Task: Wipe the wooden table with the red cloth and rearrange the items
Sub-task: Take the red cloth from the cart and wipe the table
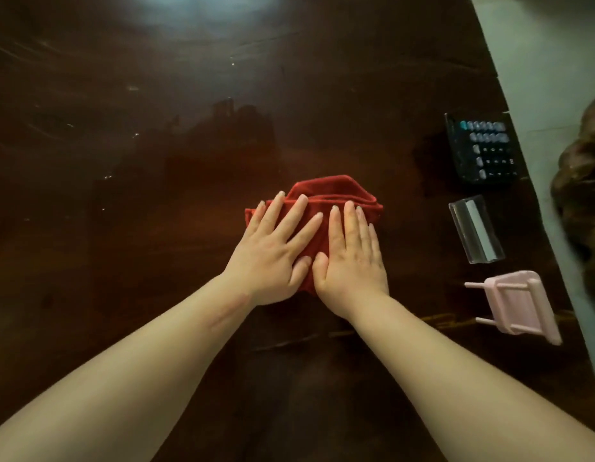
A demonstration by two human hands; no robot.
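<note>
A folded red cloth [336, 195] lies in the middle of the dark wooden table [156, 128]. My left hand [272, 251] and my right hand [351, 258] both rest flat on top of it, side by side, fingers stretched out and thumbs touching. The hands cover most of the cloth; only its far edge and sides show. Along the table's right side lie a black calculator [481, 151], a clear plastic holder [476, 230] and a small pink toy chair [519, 306] tipped on its side.
The table's right edge [536, 195] runs diagonally, with pale floor [536, 78] beyond it. A brown carved wooden object [583, 181] stands on the floor at far right. A bright light reflection shows on the tabletop at the top.
</note>
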